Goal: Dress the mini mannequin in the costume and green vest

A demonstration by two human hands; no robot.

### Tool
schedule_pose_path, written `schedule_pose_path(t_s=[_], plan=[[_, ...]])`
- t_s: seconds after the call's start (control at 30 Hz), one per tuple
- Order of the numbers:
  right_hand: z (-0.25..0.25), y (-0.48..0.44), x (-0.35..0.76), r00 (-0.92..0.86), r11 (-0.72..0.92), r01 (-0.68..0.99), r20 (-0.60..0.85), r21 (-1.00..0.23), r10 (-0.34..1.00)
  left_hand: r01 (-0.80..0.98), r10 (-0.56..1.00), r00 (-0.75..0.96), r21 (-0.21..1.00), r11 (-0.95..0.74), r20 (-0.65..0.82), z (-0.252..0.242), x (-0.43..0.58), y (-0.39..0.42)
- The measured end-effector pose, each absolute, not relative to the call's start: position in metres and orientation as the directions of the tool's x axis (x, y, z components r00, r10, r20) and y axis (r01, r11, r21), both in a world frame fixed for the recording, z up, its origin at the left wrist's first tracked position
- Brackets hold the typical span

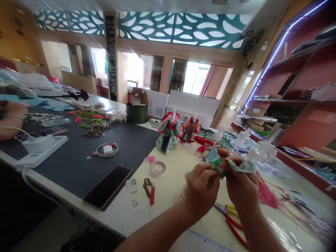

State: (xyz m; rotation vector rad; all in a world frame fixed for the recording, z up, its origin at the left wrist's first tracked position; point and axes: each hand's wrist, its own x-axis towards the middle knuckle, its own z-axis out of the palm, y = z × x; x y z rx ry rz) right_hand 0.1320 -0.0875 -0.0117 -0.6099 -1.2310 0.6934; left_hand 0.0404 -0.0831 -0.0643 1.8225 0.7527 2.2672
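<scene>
My left hand (202, 187) is closed on one side of a small piece of green patterned cloth (219, 162). On its other side, my right hand (243, 178) pinches the same cloth, and its fingers hide part of it. Both hands are close together above the pale table mat (168, 196). Under them lie scissors (233, 222) with red handles and another tool with yellow handles (231, 210). Two small dressed figures stand beyond the hands, one in a green and pink robe (170, 133), the other in an orange robe (191, 129).
A tape roll (158, 168), a red-handled thread snipper (149, 191) and a phone (109, 185) lie to the left. White translucent figures (261, 151) and pink cloth (267, 194) are on the right. Another person's hand (13, 112) rests at the far left, near a power strip (42, 152).
</scene>
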Motion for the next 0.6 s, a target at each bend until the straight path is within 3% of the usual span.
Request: schedule_pose_path(t_s=[0.37,0.5,0.6], plan=[[-0.019,-0.092,0.142,0.289,0.671,-0.184,0.613,-0.718,0.735,0.252,0.310,-0.251,0.371,-0.894,0.917,-0.067,0.051,-0.084],[-0.019,-0.096,0.146,0.309,0.714,0.027,0.685,-0.699,0.659,0.236,0.311,-0.249,0.369,-0.899,0.917,-0.069,0.054,-0.083],[-0.017,-0.100,0.146,0.311,0.758,0.267,0.798,-0.595,0.516,0.222,0.319,-0.244,0.373,-0.901,0.916,-0.070,0.055,-0.082]])
